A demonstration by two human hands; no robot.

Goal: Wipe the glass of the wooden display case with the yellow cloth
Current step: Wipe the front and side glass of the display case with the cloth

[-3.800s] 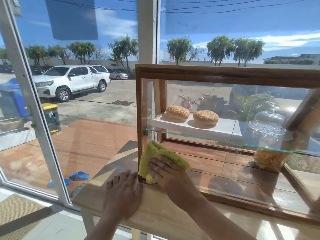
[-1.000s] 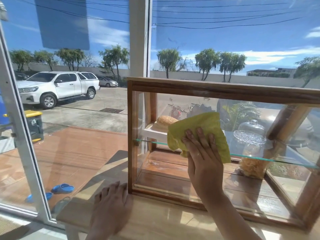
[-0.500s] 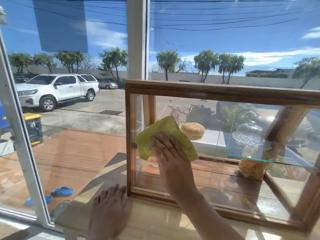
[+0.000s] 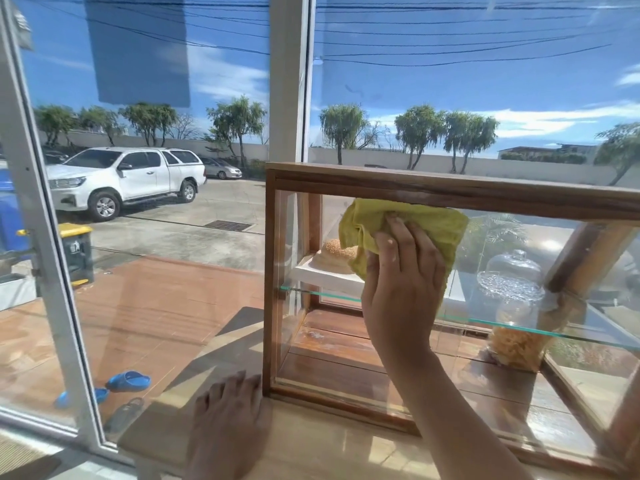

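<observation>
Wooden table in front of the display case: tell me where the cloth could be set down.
Bare table strip lies between the left hand and the right forearm, along the display case base. Crowded: the left corner under that hand. The right hand presses the yellow cloth on glass.

A single head-worn camera is looking forward and slightly down at the wooden display case (image 4: 450, 192) from close in front of it, facing its front glass. The case is filling the right half of the view, and beyond it the camera is facing out through a window (image 4: 138, 202).
</observation>
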